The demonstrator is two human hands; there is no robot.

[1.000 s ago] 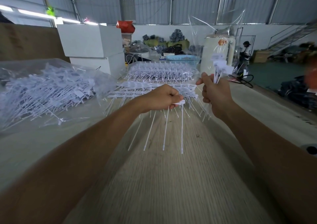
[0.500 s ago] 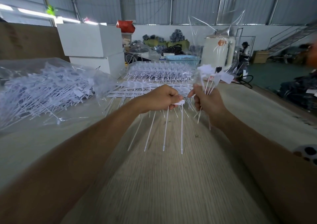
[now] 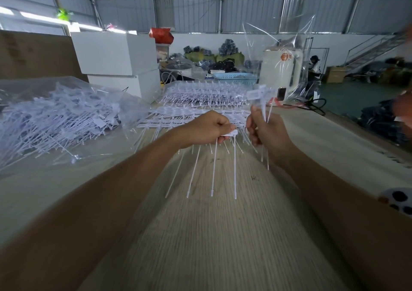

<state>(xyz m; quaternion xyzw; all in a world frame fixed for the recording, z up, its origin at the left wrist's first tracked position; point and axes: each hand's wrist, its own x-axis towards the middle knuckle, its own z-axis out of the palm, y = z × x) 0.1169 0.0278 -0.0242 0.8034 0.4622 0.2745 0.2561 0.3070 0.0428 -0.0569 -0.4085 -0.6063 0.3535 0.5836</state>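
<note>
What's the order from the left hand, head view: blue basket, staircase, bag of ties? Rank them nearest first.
1. Bag of ties, on the table, left.
2. Blue basket, table's far end.
3. Staircase, far right background.

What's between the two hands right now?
Head view: a narrow gap. The white end tab of the tie strip pinched by the left hand pokes toward the right hand gripping loose ties; flat tie sheets lie on the table behind.
</note>
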